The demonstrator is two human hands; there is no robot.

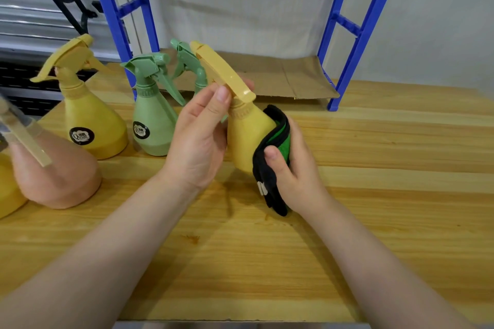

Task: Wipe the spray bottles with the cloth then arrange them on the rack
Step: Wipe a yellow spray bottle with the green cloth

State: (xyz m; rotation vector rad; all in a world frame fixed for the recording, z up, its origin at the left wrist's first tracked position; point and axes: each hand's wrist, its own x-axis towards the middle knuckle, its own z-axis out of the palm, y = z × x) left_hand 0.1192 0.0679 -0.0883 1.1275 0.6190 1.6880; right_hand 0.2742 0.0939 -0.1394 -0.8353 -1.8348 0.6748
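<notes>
The left hand (197, 139) is gripping a yellow bottle's (247, 139) neck while the right hand (291, 168) is clutching a cloth (270, 168) against its right side.

A left hand (197, 139) is gripping a yellow spray bottle (244, 141) by its neck while the right hand (291, 168) is pressing a green-and-black cloth (272, 157) against it above a wooden table (374, 168).

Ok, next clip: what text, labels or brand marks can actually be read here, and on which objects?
Yellow bottle, round black sticker: a large "Q" shows; the rest is too blurred to read.
Green bottle, same round black sticker: also only "Q" is legible.
Cloth, small white tag: no text readable.
No other text is visible.
</notes>
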